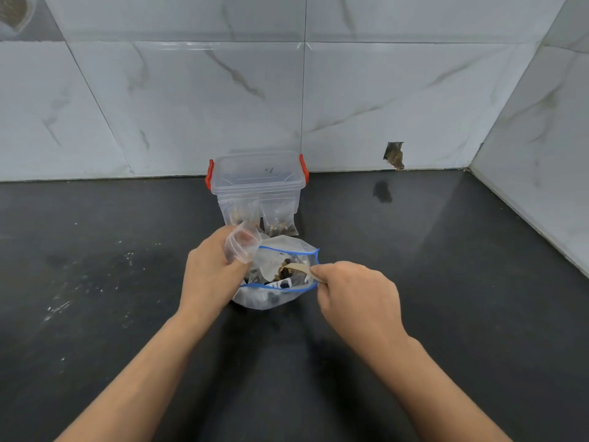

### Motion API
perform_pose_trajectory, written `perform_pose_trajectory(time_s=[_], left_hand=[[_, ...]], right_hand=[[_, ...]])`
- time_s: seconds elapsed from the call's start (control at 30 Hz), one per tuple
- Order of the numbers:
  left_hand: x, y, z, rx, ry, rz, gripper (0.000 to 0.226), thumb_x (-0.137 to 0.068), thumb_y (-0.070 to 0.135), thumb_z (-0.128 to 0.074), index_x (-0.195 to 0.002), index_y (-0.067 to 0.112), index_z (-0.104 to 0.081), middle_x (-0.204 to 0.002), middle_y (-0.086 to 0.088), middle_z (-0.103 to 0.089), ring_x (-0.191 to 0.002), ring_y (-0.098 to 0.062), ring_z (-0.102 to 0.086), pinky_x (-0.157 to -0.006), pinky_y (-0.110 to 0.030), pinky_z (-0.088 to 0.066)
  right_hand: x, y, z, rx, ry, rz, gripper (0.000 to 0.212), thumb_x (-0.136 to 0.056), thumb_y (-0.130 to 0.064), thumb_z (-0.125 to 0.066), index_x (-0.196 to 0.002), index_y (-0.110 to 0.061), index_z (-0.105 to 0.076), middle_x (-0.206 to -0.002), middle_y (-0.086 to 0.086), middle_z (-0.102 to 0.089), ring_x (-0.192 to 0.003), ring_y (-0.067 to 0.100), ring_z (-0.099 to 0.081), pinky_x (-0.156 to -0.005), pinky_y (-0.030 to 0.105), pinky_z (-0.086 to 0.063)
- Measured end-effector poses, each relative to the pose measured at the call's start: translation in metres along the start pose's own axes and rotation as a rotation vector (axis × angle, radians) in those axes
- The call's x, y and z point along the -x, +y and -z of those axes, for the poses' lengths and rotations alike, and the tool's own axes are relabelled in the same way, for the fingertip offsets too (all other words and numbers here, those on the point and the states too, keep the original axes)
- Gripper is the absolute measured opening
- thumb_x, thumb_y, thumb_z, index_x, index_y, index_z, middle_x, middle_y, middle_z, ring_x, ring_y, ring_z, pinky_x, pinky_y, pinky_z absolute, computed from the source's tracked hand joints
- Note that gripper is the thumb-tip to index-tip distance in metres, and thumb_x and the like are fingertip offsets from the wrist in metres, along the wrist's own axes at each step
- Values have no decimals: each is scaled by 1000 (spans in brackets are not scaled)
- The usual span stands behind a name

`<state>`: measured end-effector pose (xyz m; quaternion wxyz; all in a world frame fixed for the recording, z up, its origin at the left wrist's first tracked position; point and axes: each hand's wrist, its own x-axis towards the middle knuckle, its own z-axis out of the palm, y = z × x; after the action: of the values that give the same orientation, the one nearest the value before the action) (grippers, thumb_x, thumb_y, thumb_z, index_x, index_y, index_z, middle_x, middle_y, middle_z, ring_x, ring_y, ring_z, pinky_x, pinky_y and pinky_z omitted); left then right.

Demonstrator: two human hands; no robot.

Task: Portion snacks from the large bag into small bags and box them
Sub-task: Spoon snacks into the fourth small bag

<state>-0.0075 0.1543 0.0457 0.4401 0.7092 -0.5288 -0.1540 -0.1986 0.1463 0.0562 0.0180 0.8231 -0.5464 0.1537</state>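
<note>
A large clear zip bag [274, 293] with a blue seal stands open on the black counter, dark and brown snacks inside. My left hand [210, 272] holds a small clear bag [242, 245] at the large bag's left rim. My right hand [357, 295] grips a pale wooden scoop [298, 268] whose tip, loaded with snacks, sits inside the large bag's mouth. Behind stands a clear plastic box [258, 183] with red latches. Two filled small bags [280, 221] lean at its front.
The black counter [446, 282] runs to a white marble-tiled wall at the back and right. White specks [60, 307] mark the counter on the left. A small hole [394, 155] shows in the wall tile right of the box.
</note>
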Motion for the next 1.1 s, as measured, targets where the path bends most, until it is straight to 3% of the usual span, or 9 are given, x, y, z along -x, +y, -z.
perform_pose_trajectory(time_s=[0.07, 0.13, 0.37, 0.57, 0.7, 0.77, 0.9, 0.97, 1.1], left_hand=[[2, 1, -1, 2, 13, -1, 18, -89, 42, -57, -97, 30, -67, -84, 15, -66, -80, -3, -61, -61, -14, -38], [4, 1, -3, -5, 8, -20, 20, -88, 40, -58, -100, 28, -67, -86, 14, -67, -80, -3, -62, -63, -15, -41], [15, 4, -25, -119, -134, -102, 26, -84, 43, -58, -108, 34, -62, -85, 14, -68, -79, -9, -64, -71, -32, -52], [11, 9, -35, -224, -131, -167, 23, -84, 31, -64, -107, 30, -62, -91, 9, -69, -84, -18, -63, -71, -33, -49], [7, 3, -37, -320, -64, -157, 48, -75, 28, -71, -120, 18, -56, -129, -3, -54, -120, -25, -48, -96, -36, -38], [9, -10, -38, -340, -128, 74, 63, -68, 40, -73, -120, 15, -49, -144, -12, -36, -135, -33, -29, -106, -48, -30], [23, -13, -35, 107, -250, 426, 68, -62, 47, -73, -111, 17, -38, -106, -3, -52, -97, -20, -55, -76, -36, -48], [20, -8, -34, 298, -245, 502, 63, -69, 33, -76, -114, 18, -35, -97, 3, -52, -85, -11, -54, -62, -28, -44], [8, -10, -35, 438, -139, 458, 49, -70, 19, -76, -110, 20, -47, -104, -1, -57, -89, -12, -57, -64, -28, -43]], right_hand=[[-3, -1, 0, 54, 74, 1, 10, -80, -21, -54, -71, -22, -52, -65, -4, -44, -54, 21, -39, -40, 23, -10], [-6, -5, 1, 86, 52, -20, 30, -60, -21, -70, -52, -23, -41, -49, -5, -33, -39, 19, -28, -41, 19, 2], [-10, -1, -32, -8, -41, -27, 41, -28, -7, -81, -41, -21, -46, -36, -4, -43, -23, 16, -35, -49, 12, 6], [-5, 5, -39, -60, -91, -90, 18, -88, -17, -50, -71, -20, -44, -71, -3, -46, -60, 21, -43, -41, 25, -13], [-7, 11, -42, -18, 1, -131, 48, -44, -14, -78, -45, -22, -31, -43, -5, -25, -37, 13, -17, -43, 15, 7], [-6, 14, -46, 39, 14, -128, 56, -36, -13, -80, -47, -20, -26, -45, -7, -19, -36, 15, -14, -45, 14, 8], [-3, 18, -51, -38, -97, -149, 15, -85, -19, -49, -71, -20, -43, -70, -4, -46, -61, 21, -41, -41, 25, -13], [-2, 16, -51, -97, -120, -149, 15, -90, -21, -40, -76, -19, -45, -75, -3, -48, -67, 23, -43, -43, 26, -18], [-2, 6, -45, -128, -153, -147, 19, -91, -25, -41, -83, -18, -57, -76, 0, -57, -65, 24, -44, -43, 25, -21]])
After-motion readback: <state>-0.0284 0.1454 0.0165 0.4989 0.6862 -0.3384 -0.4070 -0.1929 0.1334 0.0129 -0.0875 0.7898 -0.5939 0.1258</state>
